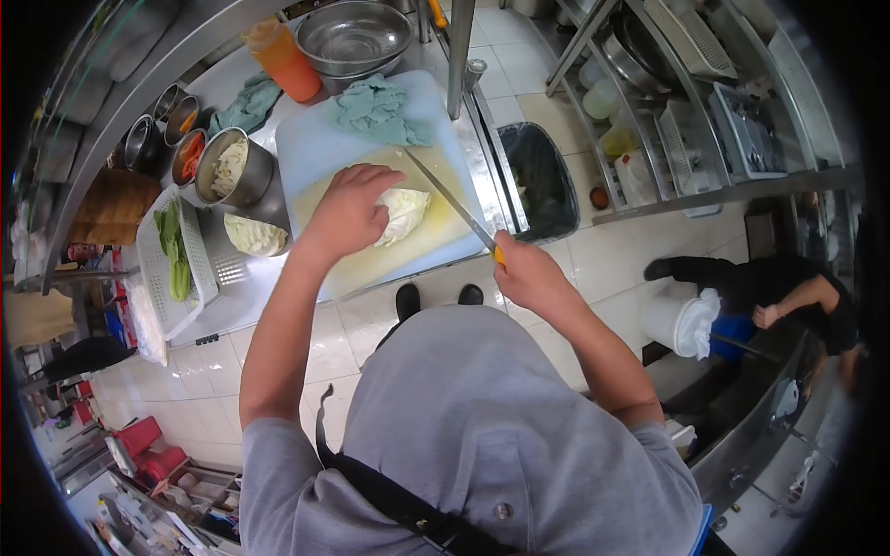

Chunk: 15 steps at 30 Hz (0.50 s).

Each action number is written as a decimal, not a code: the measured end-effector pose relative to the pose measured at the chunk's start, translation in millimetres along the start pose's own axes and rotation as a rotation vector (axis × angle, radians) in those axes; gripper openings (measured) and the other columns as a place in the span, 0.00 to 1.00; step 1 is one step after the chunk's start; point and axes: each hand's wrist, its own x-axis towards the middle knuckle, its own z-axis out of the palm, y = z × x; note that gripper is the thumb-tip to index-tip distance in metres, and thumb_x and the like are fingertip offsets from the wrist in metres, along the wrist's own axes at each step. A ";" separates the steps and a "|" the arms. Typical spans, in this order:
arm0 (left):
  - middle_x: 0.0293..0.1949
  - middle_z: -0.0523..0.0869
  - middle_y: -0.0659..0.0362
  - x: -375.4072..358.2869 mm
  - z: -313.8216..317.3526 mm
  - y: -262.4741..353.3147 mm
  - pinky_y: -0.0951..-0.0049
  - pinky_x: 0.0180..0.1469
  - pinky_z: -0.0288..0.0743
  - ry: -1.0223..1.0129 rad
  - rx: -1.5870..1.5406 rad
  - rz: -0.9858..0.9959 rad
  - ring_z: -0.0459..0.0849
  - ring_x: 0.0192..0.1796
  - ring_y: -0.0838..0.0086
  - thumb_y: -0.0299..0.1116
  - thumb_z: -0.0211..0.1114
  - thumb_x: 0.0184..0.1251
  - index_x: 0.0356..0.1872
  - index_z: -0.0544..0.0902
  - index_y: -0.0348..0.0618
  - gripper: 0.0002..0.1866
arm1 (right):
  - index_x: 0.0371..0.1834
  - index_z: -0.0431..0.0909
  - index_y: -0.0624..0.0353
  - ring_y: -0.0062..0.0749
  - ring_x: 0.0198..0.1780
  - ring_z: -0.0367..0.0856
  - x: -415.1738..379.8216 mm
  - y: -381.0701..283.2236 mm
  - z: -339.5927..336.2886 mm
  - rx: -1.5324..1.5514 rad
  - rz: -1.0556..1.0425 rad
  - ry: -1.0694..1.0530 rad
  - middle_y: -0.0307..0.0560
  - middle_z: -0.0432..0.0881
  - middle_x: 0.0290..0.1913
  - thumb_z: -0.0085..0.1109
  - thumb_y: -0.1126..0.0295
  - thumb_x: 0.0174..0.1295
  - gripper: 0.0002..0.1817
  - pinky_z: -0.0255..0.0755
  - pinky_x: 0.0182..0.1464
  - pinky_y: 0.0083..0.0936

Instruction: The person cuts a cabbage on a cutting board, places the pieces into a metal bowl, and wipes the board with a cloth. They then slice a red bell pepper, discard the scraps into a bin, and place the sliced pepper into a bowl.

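Observation:
My right hand (535,275) is closed around the yellow handle of a kitchen knife (454,202). Its long blade slants up and left over the cutting board (445,120), just right of a cut piece of cabbage (405,219). Against the left side of that cabbage lies my left hand (357,208), fingers curved over its far edge and thumb on the near side. Blade and cabbage appear apart. A green cloth (380,109) lies bunched at the board's far end. Another cabbage wedge (255,235) sits on the steel counter, left of the board.
Left of the board are a metal pot (261,176) of cut cabbage, a bowl of orange pieces (190,157) and a white basket (148,250) with greens. An orange bottle (283,65) and steel bowl (355,35) stand behind. A lined bin (556,199) and another person (769,287) are at right.

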 end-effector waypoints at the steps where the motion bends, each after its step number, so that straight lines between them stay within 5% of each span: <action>1: 0.54 0.87 0.47 -4.2 7.0 5.2 0.53 0.68 0.73 0.146 0.104 0.061 0.82 0.60 0.48 0.23 0.62 0.58 0.56 0.86 0.41 0.22 | 0.52 0.70 0.71 0.69 0.42 0.85 0.8 0.5 0.2 -0.006 0.001 -0.004 0.71 0.85 0.36 0.53 0.76 0.64 0.15 0.77 0.47 0.59; 4: 0.53 0.87 0.49 -13.3 38.0 4.7 0.52 0.69 0.72 0.305 0.108 0.101 0.82 0.59 0.52 0.24 0.63 0.55 0.49 0.85 0.42 0.18 | 0.54 0.70 0.71 0.68 0.41 0.86 3.5 -1.9 0.5 -0.069 -0.027 -0.020 0.69 0.86 0.35 0.53 0.76 0.64 0.16 0.78 0.46 0.58; 10: 0.53 0.84 0.53 -9.0 31.3 -15.6 0.49 0.70 0.71 0.301 0.269 0.352 0.80 0.60 0.54 0.28 0.67 0.53 0.44 0.85 0.44 0.15 | 0.51 0.69 0.68 0.68 0.41 0.85 -6.7 -15.9 0.2 -0.058 -0.033 -0.150 0.69 0.84 0.35 0.55 0.75 0.66 0.13 0.77 0.44 0.59; 15: 0.54 0.82 0.53 -18.7 54.9 -15.6 0.48 0.71 0.70 0.368 0.324 0.352 0.78 0.62 0.54 0.31 0.70 0.54 0.42 0.84 0.45 0.13 | 0.50 0.69 0.68 0.67 0.38 0.86 -7.0 -24.3 0.8 -0.162 -0.006 -0.047 0.67 0.85 0.35 0.56 0.75 0.63 0.14 0.79 0.44 0.58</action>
